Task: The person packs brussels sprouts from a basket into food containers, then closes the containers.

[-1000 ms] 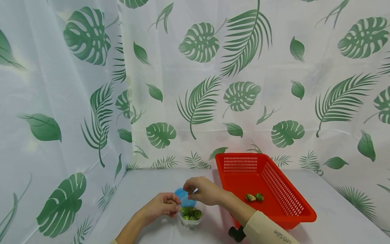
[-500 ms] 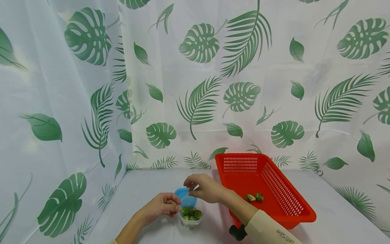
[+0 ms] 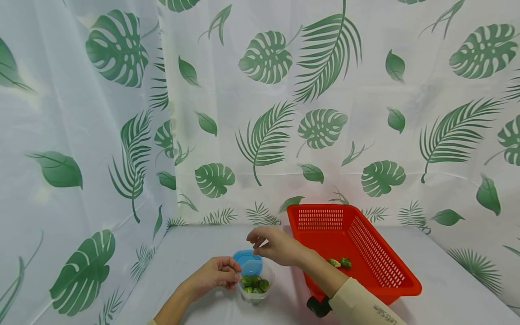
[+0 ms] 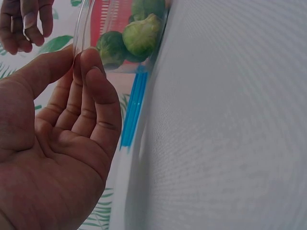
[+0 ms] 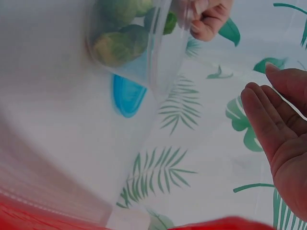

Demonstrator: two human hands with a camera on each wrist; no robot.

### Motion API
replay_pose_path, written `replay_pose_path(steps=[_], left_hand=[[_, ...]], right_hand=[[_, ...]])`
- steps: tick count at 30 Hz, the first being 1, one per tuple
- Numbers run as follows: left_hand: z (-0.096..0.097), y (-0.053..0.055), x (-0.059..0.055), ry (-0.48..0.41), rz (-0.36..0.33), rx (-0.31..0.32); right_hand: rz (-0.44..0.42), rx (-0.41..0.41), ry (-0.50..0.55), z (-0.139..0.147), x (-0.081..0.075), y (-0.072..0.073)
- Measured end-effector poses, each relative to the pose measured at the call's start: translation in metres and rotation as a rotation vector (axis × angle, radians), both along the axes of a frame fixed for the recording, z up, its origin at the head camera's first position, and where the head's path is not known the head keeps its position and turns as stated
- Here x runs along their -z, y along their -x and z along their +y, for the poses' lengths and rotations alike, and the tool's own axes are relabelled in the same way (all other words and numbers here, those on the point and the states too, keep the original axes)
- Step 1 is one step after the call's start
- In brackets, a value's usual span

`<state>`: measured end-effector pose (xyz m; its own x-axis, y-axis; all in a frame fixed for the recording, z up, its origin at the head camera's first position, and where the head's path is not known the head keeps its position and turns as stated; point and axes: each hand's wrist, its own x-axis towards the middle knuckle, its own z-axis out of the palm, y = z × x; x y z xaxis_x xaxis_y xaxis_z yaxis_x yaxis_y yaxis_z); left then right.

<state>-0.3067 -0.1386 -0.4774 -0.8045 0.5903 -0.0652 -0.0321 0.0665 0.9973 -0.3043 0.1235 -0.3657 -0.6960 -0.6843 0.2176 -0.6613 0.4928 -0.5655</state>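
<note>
A clear plastic container [image 3: 255,298] holding several Brussels sprouts [image 3: 256,283] stands on the table. My left hand [image 3: 215,276] pinches its rim between thumb and fingertips, as the left wrist view shows from close by. Behind the container a blue lid [image 3: 243,257] lies on the table. My right hand [image 3: 276,246] hovers above and to the right of that lid, fingers loosely bent, with nothing in them. In the right wrist view, its fingers [image 5: 268,115] appear well apart from the container.
To the right stands a red plastic basket [image 3: 375,246] with slotted walls, two Brussels sprouts [image 3: 345,262] on its floor. My right forearm crosses its near left edge. A leaf-patterned curtain [image 3: 268,135] rises behind the white table [image 3: 195,243] and along its left side.
My right hand has drawn up and slightly right, away from the container and lid, uncovering more of the lid. The left hand and the container have stayed in place.
</note>
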Motion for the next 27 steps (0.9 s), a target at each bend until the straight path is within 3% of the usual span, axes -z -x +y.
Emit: replay_pose_path(steps=[27], left_hand=[[-0.001,0.001,0.000,0.002,-0.001,0.011]], right_hand=[[0.066,-0.016,0.090,0.012,-0.024,-0.008]])
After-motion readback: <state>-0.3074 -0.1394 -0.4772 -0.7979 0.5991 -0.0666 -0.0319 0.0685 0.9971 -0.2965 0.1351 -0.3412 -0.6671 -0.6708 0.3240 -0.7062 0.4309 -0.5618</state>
